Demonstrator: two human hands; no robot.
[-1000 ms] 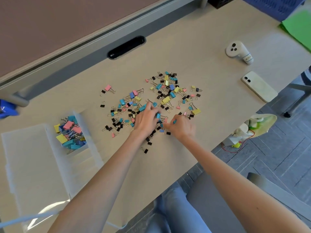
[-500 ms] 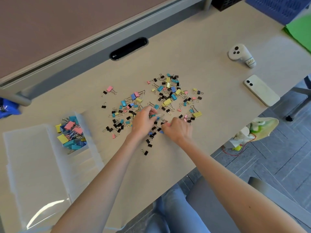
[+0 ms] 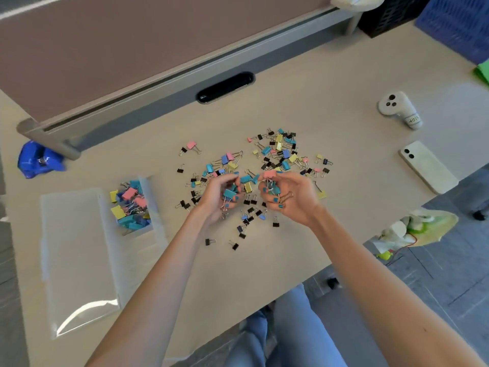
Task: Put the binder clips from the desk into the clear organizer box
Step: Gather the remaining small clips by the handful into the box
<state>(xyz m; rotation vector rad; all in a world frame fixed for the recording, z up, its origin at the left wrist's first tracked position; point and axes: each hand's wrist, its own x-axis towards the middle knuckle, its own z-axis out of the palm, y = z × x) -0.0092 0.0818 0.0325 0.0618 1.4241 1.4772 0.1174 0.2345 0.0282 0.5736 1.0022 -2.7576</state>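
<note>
Head view: beige desk (image 3: pixel 330 83) beneath brown partition (image 3: pixel 105 43).

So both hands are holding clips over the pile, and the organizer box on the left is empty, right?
Not empty: in the head view one compartment of the clear organizer box already holds coloured binder clips. The left hand and right hand do each hold clips over the pile.

It is bright here, with soft, even light all over my desk (image 3: pixel 330 83). Shadows are faint. A white streak of shine sits on the clear organizer box (image 3: pixel 79 247), near its close end. My left hand (image 3: pixel 219 194) and right hand (image 3: pixel 291 197) look a little smeared, and the binder clips (image 3: pixel 277 149) look fuzzy. Straight lines bend near the edges.
</note>
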